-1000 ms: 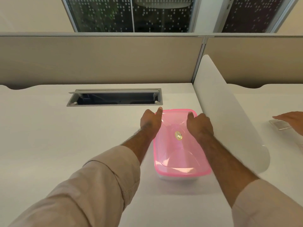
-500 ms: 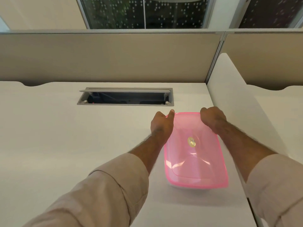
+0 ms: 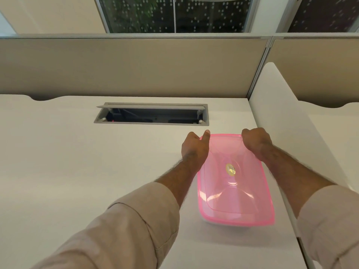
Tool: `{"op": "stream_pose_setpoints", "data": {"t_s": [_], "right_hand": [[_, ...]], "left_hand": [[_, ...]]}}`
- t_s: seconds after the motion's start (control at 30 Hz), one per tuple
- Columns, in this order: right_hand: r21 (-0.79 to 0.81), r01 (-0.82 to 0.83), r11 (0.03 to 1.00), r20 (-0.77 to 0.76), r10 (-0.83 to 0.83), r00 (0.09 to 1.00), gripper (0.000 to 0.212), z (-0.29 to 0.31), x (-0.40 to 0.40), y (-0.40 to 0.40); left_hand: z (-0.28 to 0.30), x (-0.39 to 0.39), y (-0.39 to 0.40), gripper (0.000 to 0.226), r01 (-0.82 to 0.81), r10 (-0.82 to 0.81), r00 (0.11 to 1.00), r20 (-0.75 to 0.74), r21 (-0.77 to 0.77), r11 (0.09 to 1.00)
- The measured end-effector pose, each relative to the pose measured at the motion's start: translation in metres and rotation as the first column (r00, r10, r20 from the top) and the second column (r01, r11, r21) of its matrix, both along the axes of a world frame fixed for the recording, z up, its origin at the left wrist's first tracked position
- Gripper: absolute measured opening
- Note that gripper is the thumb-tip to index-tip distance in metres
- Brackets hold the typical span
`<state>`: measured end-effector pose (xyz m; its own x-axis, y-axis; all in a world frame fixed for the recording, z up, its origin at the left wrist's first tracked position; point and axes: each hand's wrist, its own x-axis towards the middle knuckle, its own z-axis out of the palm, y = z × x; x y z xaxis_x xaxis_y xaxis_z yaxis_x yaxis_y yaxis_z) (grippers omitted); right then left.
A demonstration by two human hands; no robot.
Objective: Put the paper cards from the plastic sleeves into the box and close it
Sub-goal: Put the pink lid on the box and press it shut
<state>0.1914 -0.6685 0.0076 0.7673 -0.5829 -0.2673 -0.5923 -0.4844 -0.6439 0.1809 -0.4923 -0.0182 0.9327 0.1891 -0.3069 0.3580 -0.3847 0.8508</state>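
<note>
Both hands grip the pink lid's far corners, left hand and right hand fingers curled over it, box on the counter.

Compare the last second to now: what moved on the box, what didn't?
The right hand slid from on top of the pink lid out to its far right corner, fingers curled over the rim. The left hand stayed at the far left corner, thumb up along the edge. Lid still on the box, box still on the white desk. Another person's hand at the right edge is no longer in view.
</note>
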Motion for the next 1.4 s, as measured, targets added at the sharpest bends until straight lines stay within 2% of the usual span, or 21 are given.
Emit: {"op": "stream_pose_setpoints", "data": {"t_s": [0.2, 0.5, 0.6, 0.67, 0.73, 0.87, 1.17, 1.3, 1.4], "right_hand": [[0.023, 0.034, 0.999, -0.019, -0.034, 0.999, 0.014, 0.001, -0.001, 0.001], [0.164, -0.015, 0.986, -0.024, 0.02, 1.0, 0.029, -0.008, 0.005, -0.002], [0.025, -0.104, 0.994, -0.067, 0.105, 0.992, 0.016, -0.009, 0.007, -0.006], [0.015, -0.036, 0.999, -0.034, 0.036, 0.999, 0.013, 0.0, -0.002, -0.005], [-0.044, 0.041, 0.998, 0.033, -0.04, 0.999, 0.027, 0.0, -0.004, -0.002], [-0.296, -0.042, 0.954, 0.098, 0.074, 0.992, 0.051, 0.001, -0.02, 0.005], [-0.267, -0.003, 0.964, -0.019, -0.003, 1.0, 0.081, -0.02, -0.138, 0.011], [-0.164, 0.067, 0.984, 0.039, -0.062, 0.997, 0.076, -0.023, -0.164, 0.016], [-0.098, 0.059, 0.993, 0.096, -0.049, 0.994, 0.069, -0.021, -0.163, 0.017]], "left_hand": [[-0.003, 0.004, 0.0, 0.04, -0.016, 0.016, 1.0, -0.005, -0.031, 0.999], [-0.007, 0.004, 0.001, 0.037, -0.05, 0.048, 0.999, -0.016, -0.128, 0.991], [-0.005, 0.006, -0.001, 0.038, -0.05, 0.049, 0.999, -0.008, -0.119, 0.992], [-0.003, 0.005, -0.001, 0.037, -0.035, 0.035, 0.999, -0.005, -0.111, 0.993], [-0.004, 0.006, 0.0, 0.038, -0.032, 0.031, 0.999, -0.009, -0.096, 0.995], [-0.006, 0.005, 0.002, 0.041, -0.033, 0.032, 0.999, -0.016, -0.078, 0.996], [-0.008, 0.008, 0.002, 0.045, -0.032, 0.031, 0.999, -0.004, -0.087, 0.996], [-0.009, 0.009, 0.001, 0.044, -0.038, 0.037, 0.999, -0.01, -0.082, 0.996], [-0.009, 0.009, 0.001, 0.044, -0.039, 0.038, 0.999, -0.006, -0.058, 0.998]]}}
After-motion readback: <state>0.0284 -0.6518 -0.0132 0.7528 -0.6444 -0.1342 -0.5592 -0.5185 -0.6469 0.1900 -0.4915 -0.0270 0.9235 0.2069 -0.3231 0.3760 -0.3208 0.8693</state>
